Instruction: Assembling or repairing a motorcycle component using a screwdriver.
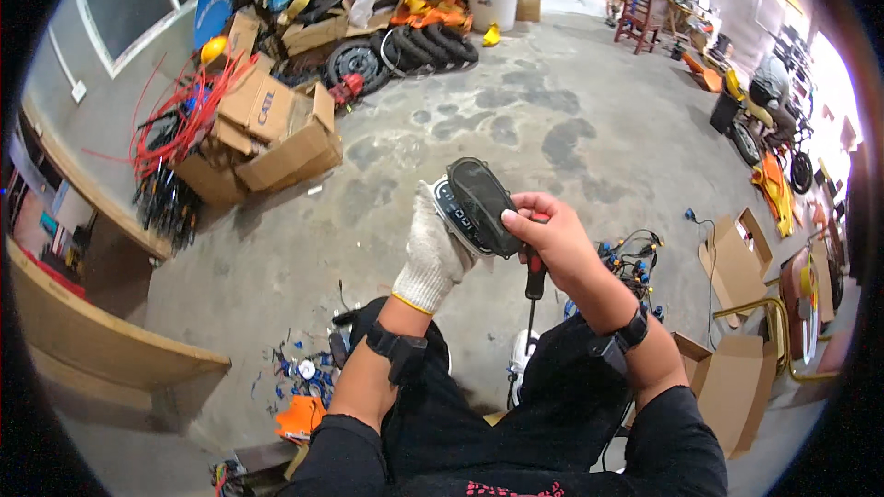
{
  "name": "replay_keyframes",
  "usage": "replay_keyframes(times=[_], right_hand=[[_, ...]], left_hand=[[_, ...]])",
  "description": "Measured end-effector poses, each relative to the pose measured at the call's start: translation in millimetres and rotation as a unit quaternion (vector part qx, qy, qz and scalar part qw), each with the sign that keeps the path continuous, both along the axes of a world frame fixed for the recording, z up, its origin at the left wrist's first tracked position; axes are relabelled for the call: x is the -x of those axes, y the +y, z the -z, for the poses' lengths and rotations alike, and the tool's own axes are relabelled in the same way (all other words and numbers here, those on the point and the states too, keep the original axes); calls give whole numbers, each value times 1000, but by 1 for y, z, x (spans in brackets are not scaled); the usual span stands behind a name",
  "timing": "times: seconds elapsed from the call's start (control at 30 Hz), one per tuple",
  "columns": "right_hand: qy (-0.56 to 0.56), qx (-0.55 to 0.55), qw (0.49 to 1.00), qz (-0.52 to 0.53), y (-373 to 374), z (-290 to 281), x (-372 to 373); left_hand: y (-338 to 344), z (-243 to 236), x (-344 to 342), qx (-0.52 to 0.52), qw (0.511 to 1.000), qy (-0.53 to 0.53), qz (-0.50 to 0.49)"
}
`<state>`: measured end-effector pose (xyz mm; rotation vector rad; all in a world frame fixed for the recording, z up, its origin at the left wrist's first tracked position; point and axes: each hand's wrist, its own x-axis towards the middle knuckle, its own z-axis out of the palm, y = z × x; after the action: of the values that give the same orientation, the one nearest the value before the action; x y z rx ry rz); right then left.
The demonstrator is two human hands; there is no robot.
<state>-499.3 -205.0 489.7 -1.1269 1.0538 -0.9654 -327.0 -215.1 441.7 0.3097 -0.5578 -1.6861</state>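
Gripping w/ both hands, close together above lap. Clamping w/ L hand [437, 247], in off-white knit glove [424, 281] w/ yellow cuff edge, round lower L side of silver-rimmed oval display panel [451, 213] w/ pale markings; L fingertips mostly hidden, can't tell exact hold. Pinching w/ bare R hand [562, 235]: thumb on face of blk oval cover [483, 207] w/ small edge tabs, near its R edge. Overlapping panel w/ cover, both tilted, much of panel face hidden; can't tell if joined. Also held in R hand: red-and-blk-handled screwdriver [535, 278], shaft pointing down twd gap btwn knees. Wearing blk band on each wrist.

Strewn on grey concrete floor, L of legs: small blue-and-blk parts [308, 370], w/ bright orange piece [300, 417] just below. Lying nr R knee: tangle of blk cables [633, 265] w/ blue & orange connectors. Farther R: open brown cardboard boxes [737, 262].

Seen well apart, upper L: large open brown cardboard carton [290, 156] beside loose red tubing [180, 115]. Beyond: row of blk tyres [428, 46], big white plastic bucket [494, 2]. Far R: co-worker in grey top [772, 78], bent at motorbike.
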Motion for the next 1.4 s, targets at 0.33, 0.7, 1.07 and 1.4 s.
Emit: replay_keyframes(times=[0.33,0.7,1.07,1.4], right_hand=[[190,237,952,41,2,79,-30],[270,177,946,-36,-26,101,-66],[270,234,932,-60,-28,100,-66],[287,244,925,-43,-26,100,-66]], left_hand=[[15,35,-27,-103,994,37,6],[-11,64,-59,-103,993,55,-25],[3,51,-58,-164,984,72,-16],[0,52,-56,-168,981,90,-36]])
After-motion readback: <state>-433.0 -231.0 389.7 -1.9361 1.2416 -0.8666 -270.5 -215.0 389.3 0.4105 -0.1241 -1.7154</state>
